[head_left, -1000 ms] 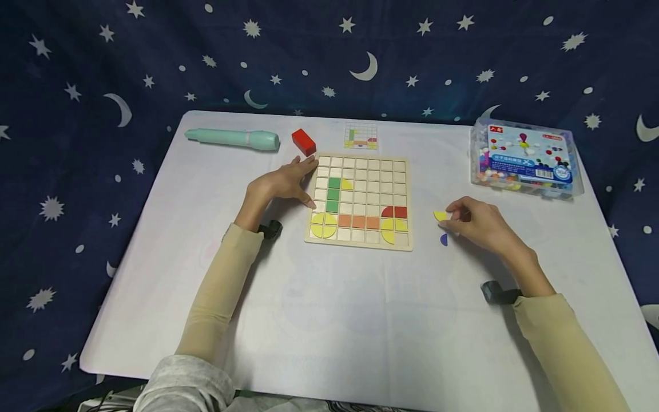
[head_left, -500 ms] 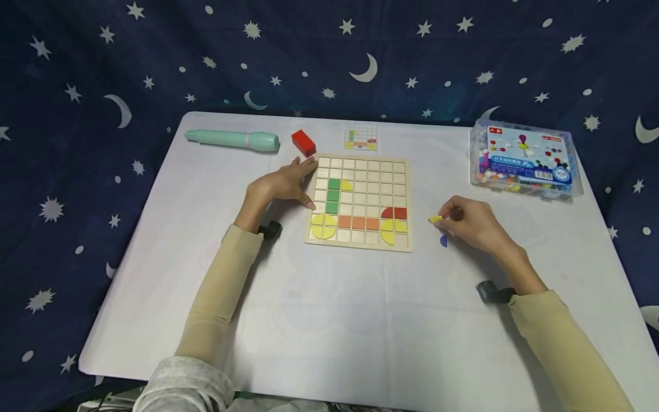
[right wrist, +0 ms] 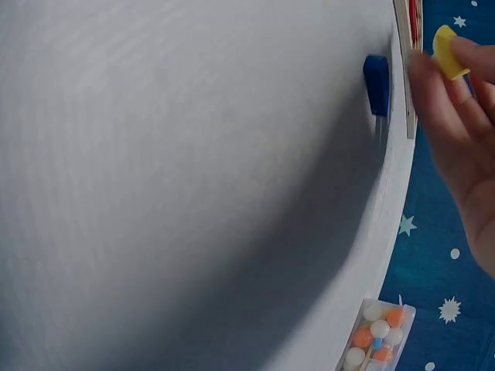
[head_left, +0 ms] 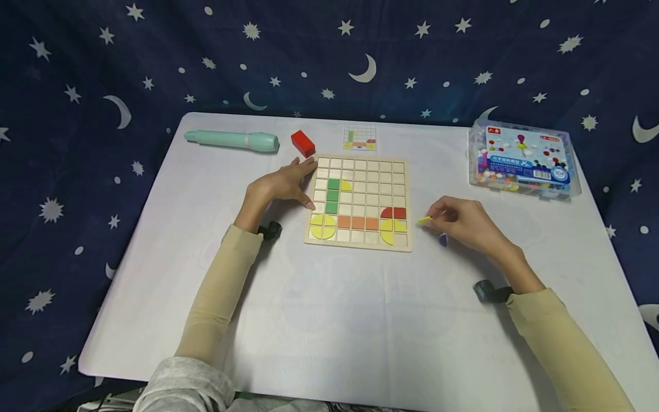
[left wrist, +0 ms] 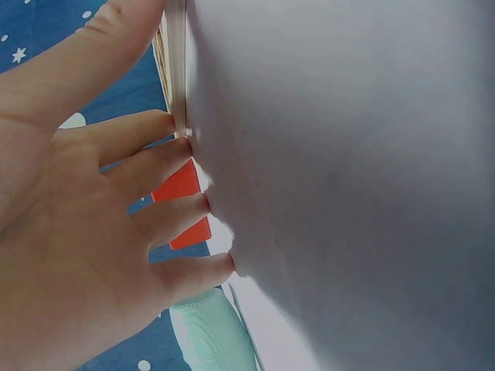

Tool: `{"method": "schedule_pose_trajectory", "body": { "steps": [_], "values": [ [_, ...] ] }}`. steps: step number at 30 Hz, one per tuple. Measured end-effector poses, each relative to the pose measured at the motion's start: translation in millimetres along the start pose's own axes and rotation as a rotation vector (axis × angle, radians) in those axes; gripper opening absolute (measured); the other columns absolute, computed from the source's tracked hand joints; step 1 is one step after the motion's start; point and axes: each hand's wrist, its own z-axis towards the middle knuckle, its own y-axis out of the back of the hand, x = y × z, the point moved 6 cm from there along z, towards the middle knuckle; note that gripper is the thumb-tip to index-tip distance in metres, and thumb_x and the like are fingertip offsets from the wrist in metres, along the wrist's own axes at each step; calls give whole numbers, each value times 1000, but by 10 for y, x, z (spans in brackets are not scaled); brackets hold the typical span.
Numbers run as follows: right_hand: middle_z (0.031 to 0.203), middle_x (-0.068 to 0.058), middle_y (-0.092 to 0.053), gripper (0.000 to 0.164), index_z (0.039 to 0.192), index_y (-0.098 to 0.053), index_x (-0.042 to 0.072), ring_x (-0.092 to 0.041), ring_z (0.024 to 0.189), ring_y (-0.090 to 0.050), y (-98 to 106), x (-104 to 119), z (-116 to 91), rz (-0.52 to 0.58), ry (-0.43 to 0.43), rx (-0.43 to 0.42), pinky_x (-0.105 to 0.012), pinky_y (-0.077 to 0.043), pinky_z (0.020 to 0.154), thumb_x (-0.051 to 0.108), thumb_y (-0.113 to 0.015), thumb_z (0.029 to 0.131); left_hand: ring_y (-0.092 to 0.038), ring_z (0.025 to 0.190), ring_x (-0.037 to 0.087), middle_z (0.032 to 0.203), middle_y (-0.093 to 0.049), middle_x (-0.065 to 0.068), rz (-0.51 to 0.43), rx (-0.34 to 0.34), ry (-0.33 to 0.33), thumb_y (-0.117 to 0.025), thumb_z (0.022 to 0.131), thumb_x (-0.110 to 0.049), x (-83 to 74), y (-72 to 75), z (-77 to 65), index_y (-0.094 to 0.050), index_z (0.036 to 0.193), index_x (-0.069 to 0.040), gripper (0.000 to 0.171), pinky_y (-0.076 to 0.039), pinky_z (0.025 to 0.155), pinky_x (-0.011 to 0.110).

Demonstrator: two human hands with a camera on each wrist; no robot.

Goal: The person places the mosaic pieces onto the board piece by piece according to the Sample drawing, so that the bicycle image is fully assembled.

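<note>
A square wooden grid board (head_left: 360,246) lies mid-table, holding green, orange, red and yellow pieces. My left hand (head_left: 280,183) rests along its left edge, with the thumb at the side and spread fingers near the upper left corner. To the right of the board, my right hand (head_left: 471,224) pinches a yellow quarter-circle piece (head_left: 424,220) between thumb and fingers; the right wrist view shows this yellow piece (right wrist: 446,52) tilted, raised off the table. Just below that hand lies a small blue half-round piece (head_left: 443,241), also seen as a blue piece (right wrist: 377,85) in the right wrist view.
Behind the board lies a small pattern card (head_left: 360,137) with a coloured grid. A red block (head_left: 303,143) sits by the upper left corner, and a mint-green cylinder (head_left: 231,141) lies farther left. A clear plastic box (head_left: 525,160) of colourful beads stands back right.
My right hand has moved left toward the board with the yellow piece, tipping it from flat to nearly edge-on in the head view. The left hand has stayed at the board's edge.
</note>
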Motion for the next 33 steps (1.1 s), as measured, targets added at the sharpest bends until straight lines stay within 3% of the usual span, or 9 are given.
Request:
{"method": "schedule_pose_trajectory", "body": {
  "steps": [9,14,22,33],
  "values": [
    [94,-10,-77,21,114,-73,5,-21,79,-71,-136,66,58,148,-18,149,-25,-55,68,16,-72,96,7,162,23,175,-3,-3,5,0,-4,-92,77,-27,18,18,-10,-17,167,-24,117,-9,127,62],
    [94,-8,-78,23,115,-74,5,-20,78,-72,-251,116,72,185,1,215,-26,-51,63,19,-73,97,6,162,24,175,-3,-3,4,3,-8,-92,77,-27,23,14,-4,-17,167,-24,117,-9,127,63],
    [91,-6,-78,18,110,-75,6,-20,76,-71,-350,213,74,176,8,232,-28,-55,68,17,-72,97,6,162,24,175,-3,-3,10,8,-6,-91,77,-27,27,13,2,-16,167,-23,117,-9,127,63],
    [79,-3,-75,9,102,-76,4,-19,70,-69,-412,323,49,107,71,182,-25,-51,61,9,-71,96,7,162,23,175,-2,-3,5,13,-1,-91,77,-27,14,6,4,-16,167,-23,118,-10,127,62]
  ]
}}
